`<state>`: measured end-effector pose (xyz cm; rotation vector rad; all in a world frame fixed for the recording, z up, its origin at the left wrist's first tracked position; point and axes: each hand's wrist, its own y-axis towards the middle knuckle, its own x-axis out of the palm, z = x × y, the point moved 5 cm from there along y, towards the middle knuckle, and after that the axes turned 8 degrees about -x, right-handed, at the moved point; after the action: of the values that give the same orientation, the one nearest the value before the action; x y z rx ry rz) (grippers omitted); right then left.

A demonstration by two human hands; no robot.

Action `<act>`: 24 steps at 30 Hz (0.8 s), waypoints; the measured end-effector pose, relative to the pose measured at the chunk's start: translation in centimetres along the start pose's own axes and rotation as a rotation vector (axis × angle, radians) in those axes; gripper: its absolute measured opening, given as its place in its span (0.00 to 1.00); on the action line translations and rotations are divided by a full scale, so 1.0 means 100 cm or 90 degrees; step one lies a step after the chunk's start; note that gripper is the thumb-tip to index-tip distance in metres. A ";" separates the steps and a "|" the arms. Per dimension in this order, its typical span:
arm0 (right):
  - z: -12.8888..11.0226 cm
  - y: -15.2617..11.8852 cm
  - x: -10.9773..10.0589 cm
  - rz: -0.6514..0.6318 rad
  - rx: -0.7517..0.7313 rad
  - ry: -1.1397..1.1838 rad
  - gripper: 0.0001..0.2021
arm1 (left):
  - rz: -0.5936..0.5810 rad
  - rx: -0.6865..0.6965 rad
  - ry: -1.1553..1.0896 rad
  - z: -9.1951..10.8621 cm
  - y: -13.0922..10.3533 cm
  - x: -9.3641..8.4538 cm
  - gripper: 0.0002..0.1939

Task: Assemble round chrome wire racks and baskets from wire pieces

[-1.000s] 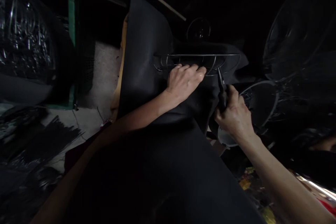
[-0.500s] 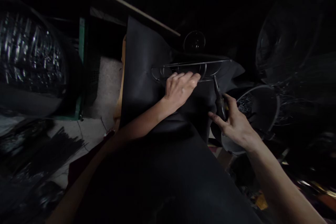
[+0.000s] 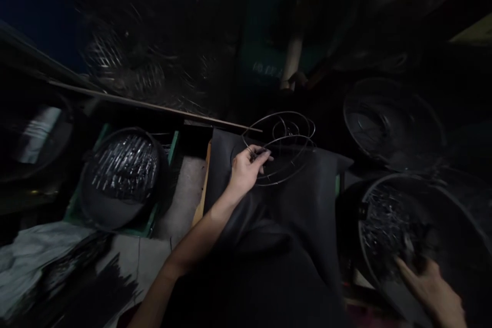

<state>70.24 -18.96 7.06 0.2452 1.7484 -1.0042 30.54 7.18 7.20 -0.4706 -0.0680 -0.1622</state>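
My left hand (image 3: 246, 166) is closed on the near left side of a round wire frame (image 3: 282, 182), made of thin metal rings joined by cross wires. The frame is tilted over a dark apron (image 3: 265, 236) across my lap. At the lower right, my right hand (image 3: 432, 284) reaches into a large dark bucket (image 3: 365, 251), close to a heap of small shiny metal pieces (image 3: 386, 218). A dark tool (image 3: 425, 241), seemingly pliers, shows blurred by its thumb and fingers. Shadow hides its jaws and part of the grip.
A second round container (image 3: 111, 215) with shiny metal pieces stands on the left by a green crate (image 3: 172, 148). A long thin strip (image 3: 161, 107) runs beyond the apron. Another wire-rimmed round object (image 3: 395, 123) is at the right. A pale sheet (image 3: 34, 251) lies lower left.
My right hand has moved from beside the wire frame down and right into the bucket. The frame has tipped so its rings show more openly, with my left hand on its left side. The view has shifted.
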 end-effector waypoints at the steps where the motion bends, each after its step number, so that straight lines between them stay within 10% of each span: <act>1: 0.004 -0.001 0.001 0.049 0.051 -0.025 0.38 | -0.005 -0.005 -0.042 -0.003 -0.002 0.002 0.10; 4: -0.028 -0.010 -0.001 0.198 -0.008 -0.050 0.32 | -0.031 -0.032 -0.147 -0.015 -0.008 0.008 0.10; 9: -0.166 -0.038 0.000 0.342 -0.418 0.098 0.19 | -0.037 -0.118 -0.245 -0.025 -0.014 0.010 0.14; 15: -0.300 -0.054 0.019 0.336 -0.618 0.265 0.16 | -0.019 -0.146 -0.299 -0.035 -0.018 0.015 0.17; 20: -0.340 -0.035 0.051 0.201 -0.566 0.199 0.24 | 0.030 -0.146 -0.294 -0.057 -0.040 0.017 0.16; 24: -0.332 -0.023 0.065 0.184 -0.589 0.198 0.22 | -0.077 -0.224 -0.165 -0.056 -0.091 0.002 0.27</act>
<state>43.36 1.69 5.66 0.0498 2.1928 0.1113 29.35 -3.41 6.25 -0.8377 -0.3267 -0.2329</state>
